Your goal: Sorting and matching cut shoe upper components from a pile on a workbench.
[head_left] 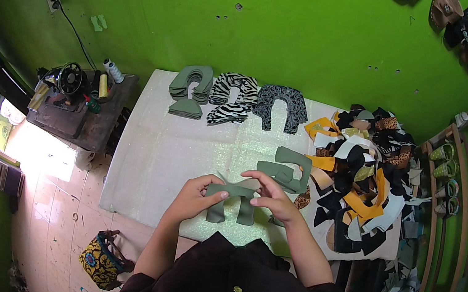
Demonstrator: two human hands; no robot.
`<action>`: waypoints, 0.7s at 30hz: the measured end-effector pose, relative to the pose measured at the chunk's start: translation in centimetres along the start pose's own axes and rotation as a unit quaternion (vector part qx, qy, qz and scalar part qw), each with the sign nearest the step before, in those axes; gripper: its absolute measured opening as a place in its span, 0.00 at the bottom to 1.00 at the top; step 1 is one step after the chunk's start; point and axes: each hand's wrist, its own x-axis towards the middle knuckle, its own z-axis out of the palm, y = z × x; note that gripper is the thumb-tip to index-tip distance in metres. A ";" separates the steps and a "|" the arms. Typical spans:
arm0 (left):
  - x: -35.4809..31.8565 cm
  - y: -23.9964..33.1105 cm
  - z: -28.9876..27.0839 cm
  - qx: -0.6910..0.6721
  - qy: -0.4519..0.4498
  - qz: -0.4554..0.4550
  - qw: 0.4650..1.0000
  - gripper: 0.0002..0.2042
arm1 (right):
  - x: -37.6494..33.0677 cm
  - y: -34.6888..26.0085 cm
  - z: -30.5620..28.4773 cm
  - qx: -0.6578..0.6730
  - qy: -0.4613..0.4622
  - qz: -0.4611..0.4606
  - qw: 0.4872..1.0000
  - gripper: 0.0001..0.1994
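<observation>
Some grn mat'l (240,191), held w/ L hand (194,194), R hand (277,203)

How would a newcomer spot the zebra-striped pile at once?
Find the pale table by the bright green wall. Along its far edge sit three arched piles; the zebra-striped pile is the middle one. Its black-and-white stripes set it apart from the plain grey-green pile on its left and the dark, finely patterned pile on its right.

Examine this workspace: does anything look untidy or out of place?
The jumbled heap of multicoloured scraps on the right of the table looks untidy, its pieces overlapping at all angles, unlike the neat green stack at the back.
</observation>
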 end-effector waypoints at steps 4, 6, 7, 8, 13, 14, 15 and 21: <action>-0.3 1.0 0.2 0.073 0.033 0.042 0.996 0.09 | 0.4 1.4 -1.6 -0.296 -0.028 -0.052 0.953 0.24; -0.3 1.2 0.0 0.106 0.041 0.058 0.992 0.09 | 0.4 1.2 -1.3 -0.407 -0.022 -0.090 0.909 0.21; -0.3 1.2 -0.3 0.116 0.032 0.073 0.990 0.09 | 0.3 0.8 -0.6 -0.406 -0.022 -0.088 0.909 0.21; -0.3 1.2 -0.4 0.126 0.024 0.087 0.988 0.09 | 0.2 0.4 0.1 -0.379 0.000 -0.116 0.918 0.19; -0.5 1.4 -0.8 0.166 0.030 0.098 0.981 0.07 | 1.1 -0.5 -0.8 -0.413 -0.120 0.040 0.902 0.21; -0.5 1.4 -0.8 0.168 0.052 0.115 0.978 0.07 | 1.3 0.0 -1.2 -0.389 -0.117 0.044 0.913 0.20; -0.6 1.4 -1.0 0.167 0.052 0.114 0.978 0.07 | 1.4 0.1 -1.3 -0.365 -0.114 0.050 0.923 0.18; -0.1 1.8 -0.9 0.222 -0.062 0.136 0.964 0.07 | 2.4 0.7 0.1 -0.452 -0.057 -0.080 0.887 0.13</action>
